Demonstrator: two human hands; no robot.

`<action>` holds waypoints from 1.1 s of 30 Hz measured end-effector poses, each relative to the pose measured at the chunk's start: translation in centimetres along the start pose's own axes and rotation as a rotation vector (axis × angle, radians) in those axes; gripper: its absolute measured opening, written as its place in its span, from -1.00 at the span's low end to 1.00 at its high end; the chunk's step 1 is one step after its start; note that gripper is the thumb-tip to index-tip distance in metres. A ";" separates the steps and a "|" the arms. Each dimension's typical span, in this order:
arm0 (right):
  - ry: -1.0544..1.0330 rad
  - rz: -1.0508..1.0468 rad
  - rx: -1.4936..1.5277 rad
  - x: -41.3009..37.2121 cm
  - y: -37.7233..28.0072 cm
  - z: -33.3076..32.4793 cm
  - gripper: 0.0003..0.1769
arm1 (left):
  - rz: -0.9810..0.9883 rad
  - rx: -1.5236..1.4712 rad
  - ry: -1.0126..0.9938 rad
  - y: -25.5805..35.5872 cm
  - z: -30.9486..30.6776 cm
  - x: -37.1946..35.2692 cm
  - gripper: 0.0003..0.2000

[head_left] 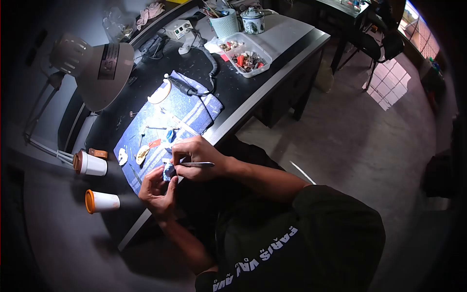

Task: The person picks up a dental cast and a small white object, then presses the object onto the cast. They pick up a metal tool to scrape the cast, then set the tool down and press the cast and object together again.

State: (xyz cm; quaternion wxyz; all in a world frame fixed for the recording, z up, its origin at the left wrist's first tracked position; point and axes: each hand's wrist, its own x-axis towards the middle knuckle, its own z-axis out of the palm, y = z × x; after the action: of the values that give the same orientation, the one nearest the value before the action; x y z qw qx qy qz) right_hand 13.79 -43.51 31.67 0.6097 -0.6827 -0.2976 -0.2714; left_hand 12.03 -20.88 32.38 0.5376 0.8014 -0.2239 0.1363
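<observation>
I have the left hand pinching a small blue-and-white piece near the desk's front edge; the right hand grips a metal tool, long axis nearly level across my view, outer end pointing right

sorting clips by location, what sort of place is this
Probably a small workshop, perhaps a dental lab: a lamp lights a towel scattered with small tools, a corded handpiece lies on it, and the right hand holds a thin metal tool.
</observation>
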 end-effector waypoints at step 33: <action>-0.045 0.138 0.121 -0.2 -0.2 -0.4 -0.87 | 0.046 -0.136 -0.029 0.5 0.4 0.3 -0.61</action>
State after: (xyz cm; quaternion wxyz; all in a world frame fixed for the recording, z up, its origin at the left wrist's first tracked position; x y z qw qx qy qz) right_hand 13.49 -43.88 31.72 0.6601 -0.6696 -0.2793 -0.1948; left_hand 12.02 -21.49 32.78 0.5844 0.7594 -0.2589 0.1216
